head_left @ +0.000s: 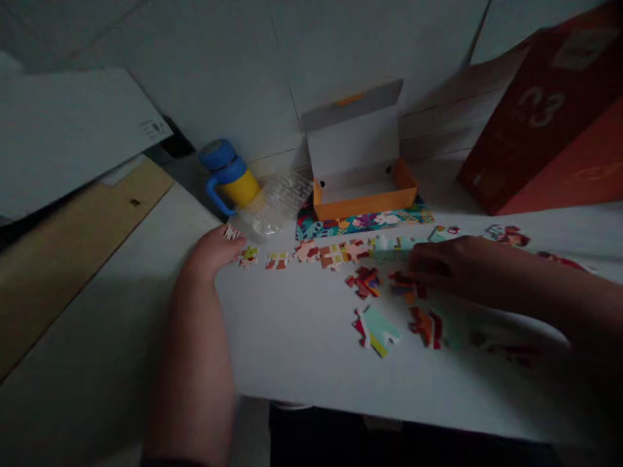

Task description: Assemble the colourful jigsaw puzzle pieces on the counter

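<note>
My left hand is at the left of the white table, its thumb against a red-and-white patterned puzzle piece; its other fingers are mostly hidden. My right hand reaches in from the right with curled fingers on a red and orange puzzle piece, blurred. Between the hands runs a row of pieces, among them a yellow-green piece, a tan piece and a pale green piece. Nearer me lie a red piece, a light green piece and an orange-red piece.
Behind the row stands an open orange box with a colourful printed strip before it. Clear plastic packaging leans by a blue and yellow mug. A large red box stands at right, a white panel at left.
</note>
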Motion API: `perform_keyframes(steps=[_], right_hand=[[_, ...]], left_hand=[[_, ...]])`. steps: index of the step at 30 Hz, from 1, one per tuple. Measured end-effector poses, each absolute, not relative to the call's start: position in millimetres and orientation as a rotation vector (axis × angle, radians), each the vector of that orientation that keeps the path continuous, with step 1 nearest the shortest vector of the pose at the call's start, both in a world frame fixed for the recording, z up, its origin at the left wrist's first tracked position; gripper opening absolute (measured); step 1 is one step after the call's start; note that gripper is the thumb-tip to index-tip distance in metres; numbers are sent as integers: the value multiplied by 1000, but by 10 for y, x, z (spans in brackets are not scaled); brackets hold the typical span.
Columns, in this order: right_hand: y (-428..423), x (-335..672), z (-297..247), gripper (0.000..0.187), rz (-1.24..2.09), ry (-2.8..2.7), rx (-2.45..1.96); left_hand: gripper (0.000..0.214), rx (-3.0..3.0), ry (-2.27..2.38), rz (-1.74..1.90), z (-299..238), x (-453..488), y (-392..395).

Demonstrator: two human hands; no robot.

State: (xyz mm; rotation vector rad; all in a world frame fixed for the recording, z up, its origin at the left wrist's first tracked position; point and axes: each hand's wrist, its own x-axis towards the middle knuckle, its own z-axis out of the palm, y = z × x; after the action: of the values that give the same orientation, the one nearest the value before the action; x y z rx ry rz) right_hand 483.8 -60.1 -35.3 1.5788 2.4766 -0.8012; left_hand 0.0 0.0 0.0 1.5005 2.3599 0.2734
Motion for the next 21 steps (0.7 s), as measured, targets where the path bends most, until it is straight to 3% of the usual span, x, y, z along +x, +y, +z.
perform_keyframes(steps=[10,21], right_hand=[[-618,4851,-337,44,-802,2490,1579],[-610,4839,-338,42,-810,2511,1588]], left_hand=[[36,1825,2580,-29,55,-20,-49],[49,1767,2423,-44,68,-10,-77]])
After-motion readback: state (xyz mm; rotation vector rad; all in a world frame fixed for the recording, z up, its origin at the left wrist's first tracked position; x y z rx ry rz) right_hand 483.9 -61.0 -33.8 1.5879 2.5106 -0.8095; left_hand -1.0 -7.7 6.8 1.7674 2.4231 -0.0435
